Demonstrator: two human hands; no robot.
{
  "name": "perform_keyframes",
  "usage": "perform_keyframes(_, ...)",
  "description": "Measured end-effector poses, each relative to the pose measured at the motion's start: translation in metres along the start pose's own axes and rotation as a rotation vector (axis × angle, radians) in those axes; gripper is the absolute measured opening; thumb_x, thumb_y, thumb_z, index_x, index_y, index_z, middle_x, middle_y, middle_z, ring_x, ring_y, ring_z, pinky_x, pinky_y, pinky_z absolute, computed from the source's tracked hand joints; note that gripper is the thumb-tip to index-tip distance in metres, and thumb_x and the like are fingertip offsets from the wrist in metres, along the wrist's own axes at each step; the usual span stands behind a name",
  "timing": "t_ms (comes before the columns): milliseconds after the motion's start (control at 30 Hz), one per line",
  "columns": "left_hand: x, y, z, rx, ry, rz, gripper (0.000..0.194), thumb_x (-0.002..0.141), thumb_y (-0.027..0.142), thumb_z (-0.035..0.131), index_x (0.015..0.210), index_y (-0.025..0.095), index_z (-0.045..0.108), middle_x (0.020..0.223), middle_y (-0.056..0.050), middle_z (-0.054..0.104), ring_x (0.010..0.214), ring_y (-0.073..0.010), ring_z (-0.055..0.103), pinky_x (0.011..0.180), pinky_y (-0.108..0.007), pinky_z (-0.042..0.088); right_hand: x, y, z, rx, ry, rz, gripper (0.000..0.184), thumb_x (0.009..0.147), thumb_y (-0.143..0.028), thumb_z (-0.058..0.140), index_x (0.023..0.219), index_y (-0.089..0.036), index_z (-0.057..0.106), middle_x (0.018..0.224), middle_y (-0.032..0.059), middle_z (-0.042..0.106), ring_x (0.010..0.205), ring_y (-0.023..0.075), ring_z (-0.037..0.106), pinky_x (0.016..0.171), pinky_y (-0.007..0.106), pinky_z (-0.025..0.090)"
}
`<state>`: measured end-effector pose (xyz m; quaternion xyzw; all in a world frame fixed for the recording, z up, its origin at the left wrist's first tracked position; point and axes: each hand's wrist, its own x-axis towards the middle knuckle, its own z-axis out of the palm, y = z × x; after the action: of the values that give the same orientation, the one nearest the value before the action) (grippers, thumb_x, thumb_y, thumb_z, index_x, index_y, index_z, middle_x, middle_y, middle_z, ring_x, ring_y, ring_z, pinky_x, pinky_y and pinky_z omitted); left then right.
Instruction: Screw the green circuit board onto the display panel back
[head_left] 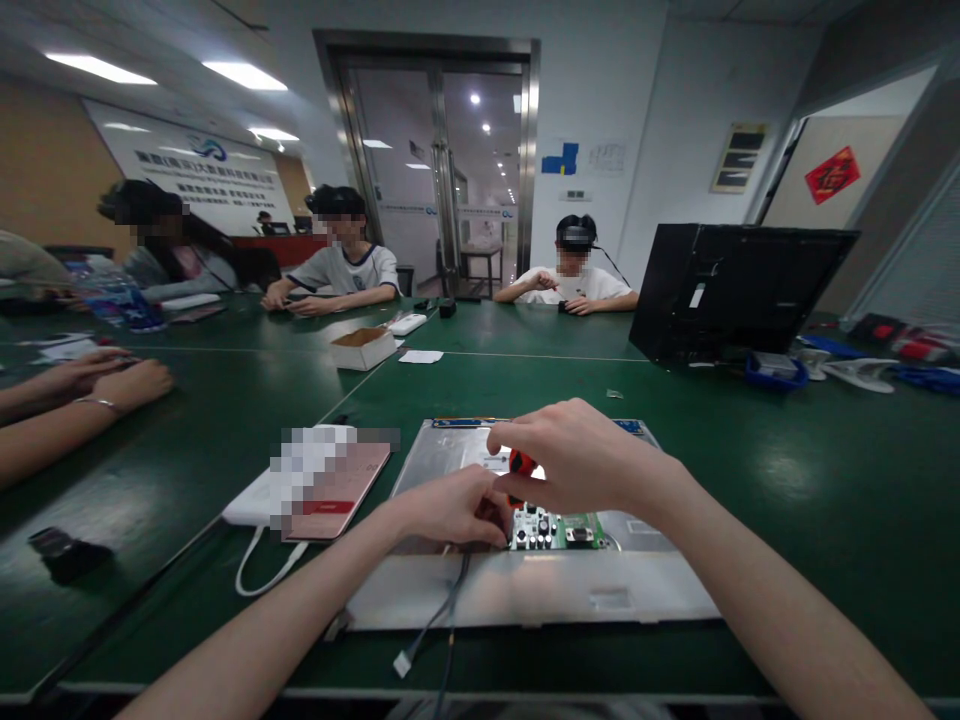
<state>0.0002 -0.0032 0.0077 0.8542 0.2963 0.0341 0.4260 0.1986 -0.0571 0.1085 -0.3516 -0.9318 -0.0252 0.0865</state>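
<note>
A metal display panel [652,585] lies flat on the table in front of me. On its middle sits a green circuit board [570,532] with capacitors and a connector. My right hand [581,455] is above the board, its fingers closed round the red and black handle of a screwdriver [521,463]; the screwdriver's tip is hidden. Just left of it, my left hand [461,505] rests at the board's edge with its fingers curled together, and what they pinch is hidden. Dark cables with a white plug [403,662] hang over the panel's near edge.
Left of the panel lie a white power bank [251,500] with a cable and a pink phone [356,490]. Further out are a black object [67,555], a small open box [364,350] and a monitor [739,290]. Other people sit round the green table [847,480]; a co-worker's hands [124,385] are at left.
</note>
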Motion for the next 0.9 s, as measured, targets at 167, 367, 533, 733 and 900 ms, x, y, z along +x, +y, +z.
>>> perform_keyframes(167, 0.0017, -0.002, -0.0001, -0.004, -0.001, 0.023, 0.001, 0.075, 0.016, 0.073, 0.074, 0.017, 0.073, 0.067, 0.002, 0.064, 0.062, -0.0137, 0.056, 0.06, -0.023, 0.042, -0.0027, 0.0006, -0.0016, 0.058, -0.016, -0.038, 0.016, 0.089, -0.024, 0.065, 0.104, -0.02, 0.065, 0.094, 0.0039, 0.075, 0.073, 0.016, 0.063, 0.055, 0.026, 0.025)
perform_keyframes(367, 0.0017, -0.0056, 0.0012, -0.023, 0.017, 0.026, 0.003, 0.074, 0.017, 0.074, 0.077, 0.016, 0.073, 0.067, 0.001, 0.065, 0.06, -0.0138, 0.056, 0.058, -0.023, 0.042, -0.0032, -0.0021, -0.0031, 0.079, -0.013, -0.045, 0.031, 0.085, -0.019, 0.063, 0.116, -0.019, 0.063, 0.104, 0.0054, 0.074, 0.075, 0.0164, 0.063, 0.055, 0.026, 0.027)
perform_keyframes(533, 0.0009, -0.0051, 0.0016, -0.01, 0.023, 0.01, 0.007, 0.074, 0.018, 0.074, 0.081, 0.016, 0.075, 0.07, 0.0, 0.067, 0.063, -0.015, 0.057, 0.059, -0.024, 0.042, -0.0004, -0.0027, -0.0019, 0.033, -0.01, 0.0, 0.022, 0.091, -0.021, 0.06, 0.113, -0.02, 0.064, 0.099, 0.0055, 0.077, 0.075, 0.0174, 0.066, 0.055, 0.027, 0.026)
perform_keyframes(733, 0.003, -0.0055, -0.0011, -0.019, -0.009, 0.04, 0.003, 0.073, 0.018, 0.074, 0.076, 0.017, 0.075, 0.071, 0.001, 0.067, 0.064, -0.0145, 0.057, 0.06, -0.023, 0.044, -0.0011, -0.0024, -0.0035, 0.019, -0.037, 0.003, 0.019, 0.092, -0.025, 0.064, 0.111, -0.02, 0.063, 0.099, 0.0055, 0.076, 0.078, 0.0177, 0.067, 0.055, 0.028, 0.027)
perform_keyframes(900, 0.002, -0.0055, -0.0009, -0.003, 0.001, 0.032, 0.002, 0.074, 0.019, 0.074, 0.075, 0.017, 0.075, 0.071, 0.0, 0.067, 0.064, -0.0143, 0.057, 0.061, -0.023, 0.044, -0.0036, -0.0024, -0.003, 0.085, -0.002, -0.04, 0.03, 0.089, -0.022, 0.062, 0.118, -0.019, 0.061, 0.109, 0.0074, 0.075, 0.083, 0.0193, 0.068, 0.058, 0.028, 0.031)
